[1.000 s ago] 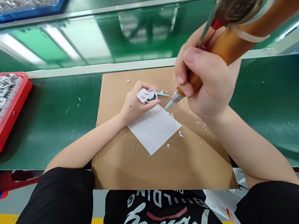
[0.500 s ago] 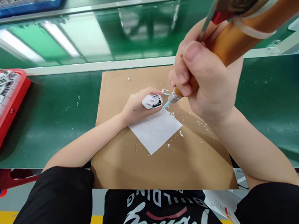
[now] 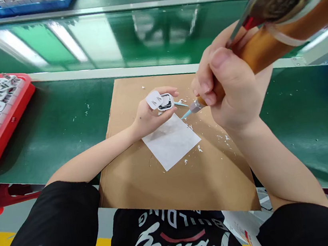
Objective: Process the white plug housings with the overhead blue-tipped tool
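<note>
My left hand [image 3: 148, 117] holds a small white charger casing [image 3: 165, 102] between its thumb and fingers. The dark inside of the casing shows at its open end. A white cover [image 3: 154, 99] with two small metal pieces stands tilted beside that opening. My right hand [image 3: 232, 77] is wrapped round a thick orange-handled tool [image 3: 258, 56] with a silver collar and a pale blue pointed tip. The tip points down-left, just right of the casing and apart from it. A second pale blue stick [image 3: 181, 104] lies by the casing, partly hidden by it.
A white paper square [image 3: 173, 146] lies on a cardboard sheet [image 3: 172, 188] with white shavings scattered around. On the left, a red tray [image 3: 14, 114] holds many white parts with metal prongs. A blue tray [image 3: 34, 7] stands at the back, beyond a green panel [image 3: 95, 39].
My left hand has opened its grasp slightly and turned the casing, and the cover has swung up to the left. The blue tip, at the casing before, is now a little away from it.
</note>
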Demonstrator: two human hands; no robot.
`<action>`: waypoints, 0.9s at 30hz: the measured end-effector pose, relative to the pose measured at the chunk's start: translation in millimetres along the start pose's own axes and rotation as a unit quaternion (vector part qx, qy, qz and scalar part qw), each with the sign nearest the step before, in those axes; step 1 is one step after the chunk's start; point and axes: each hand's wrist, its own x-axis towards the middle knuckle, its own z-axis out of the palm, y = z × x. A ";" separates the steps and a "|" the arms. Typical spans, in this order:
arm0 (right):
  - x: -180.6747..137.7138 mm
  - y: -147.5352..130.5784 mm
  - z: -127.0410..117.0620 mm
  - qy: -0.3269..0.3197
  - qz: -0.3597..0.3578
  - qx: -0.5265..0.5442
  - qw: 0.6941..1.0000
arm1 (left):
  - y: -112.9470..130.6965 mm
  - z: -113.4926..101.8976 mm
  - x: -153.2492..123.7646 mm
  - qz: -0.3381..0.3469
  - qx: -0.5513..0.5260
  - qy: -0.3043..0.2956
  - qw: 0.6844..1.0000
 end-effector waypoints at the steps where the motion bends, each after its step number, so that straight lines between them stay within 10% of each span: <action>1: 1.3 2.3 -1.5 0.004 -0.008 0.001 1.000 | 0.7 -0.9 0.9 0.000 -0.024 0.007 1.000; 27: 4.0 7.0 0.4 0.043 -0.054 0.033 0.997 | 15.3 -1.5 4.6 -0.214 -0.370 0.004 0.904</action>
